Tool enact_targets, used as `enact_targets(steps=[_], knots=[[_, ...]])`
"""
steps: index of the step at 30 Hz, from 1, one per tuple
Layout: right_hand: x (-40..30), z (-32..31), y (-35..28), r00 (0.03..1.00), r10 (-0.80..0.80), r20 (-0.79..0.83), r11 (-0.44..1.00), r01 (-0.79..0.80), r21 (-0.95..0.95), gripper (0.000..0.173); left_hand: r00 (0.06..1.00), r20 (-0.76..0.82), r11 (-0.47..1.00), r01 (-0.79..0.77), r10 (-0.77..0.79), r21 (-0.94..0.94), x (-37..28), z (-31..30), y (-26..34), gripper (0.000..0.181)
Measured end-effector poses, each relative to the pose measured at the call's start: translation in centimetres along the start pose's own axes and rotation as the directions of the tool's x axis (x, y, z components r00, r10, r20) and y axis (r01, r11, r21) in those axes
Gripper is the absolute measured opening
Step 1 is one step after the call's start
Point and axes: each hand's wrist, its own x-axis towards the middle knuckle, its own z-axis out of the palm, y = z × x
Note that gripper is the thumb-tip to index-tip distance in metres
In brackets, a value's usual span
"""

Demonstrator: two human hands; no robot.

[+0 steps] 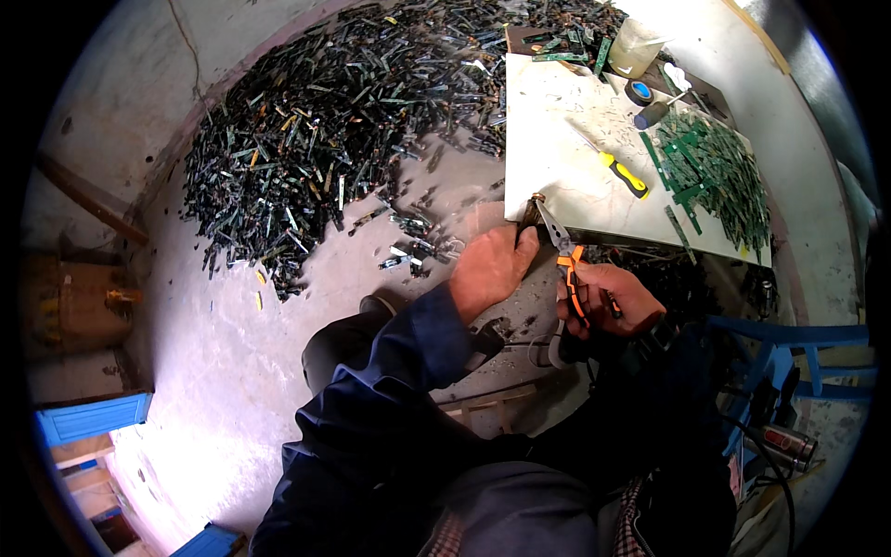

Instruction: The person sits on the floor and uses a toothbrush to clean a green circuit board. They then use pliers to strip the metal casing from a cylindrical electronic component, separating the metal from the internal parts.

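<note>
My right hand (616, 296) is wrapped around long-nose pliers (572, 275) with orange and black handles. Their tapered metal jaws point up and left, toward a small dark strip-like piece (530, 214) at the near left corner of a white-topped work table (557, 160). That piece is pinched in the fingers of my left hand (495, 268); its lower part is hidden by them. Whether the jaw tips grip the piece or only touch it, I cannot tell. A screwdriver (624, 175) with a yellow and black handle lies on the tabletop.
A large heap of dark strips (334, 118) covers the floor ahead and left. Green circuit-board strips (717, 174) pile up on the table's right, near black tape (638, 92), a dark-handled tool (651, 115) and a cloudy plastic container (635, 49). A blue chair (786, 334) stands right.
</note>
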Motion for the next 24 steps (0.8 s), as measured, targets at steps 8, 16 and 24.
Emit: enact_targets(steps=[8,16,24], knots=[[0.0,-0.5,0.7,0.980,-0.200,-0.026,0.942,0.185,-0.282,0.024,0.995,-0.019,0.958,0.092,-0.101,-0.270,1.0,0.9,0.1,0.027],[0.6,-0.5,0.7,0.995,-0.098,-0.026,0.995,0.097,-0.022,0.019,0.950,0.231,0.890,0.282,-0.208,-0.359,0.9,-1.8,0.4,0.023],[0.6,0.6,-0.5,0.997,-0.072,0.036,0.986,0.077,-0.145,0.039,0.978,0.160,0.930,0.177,-0.131,-0.321,0.1,0.2,-0.9,0.020]])
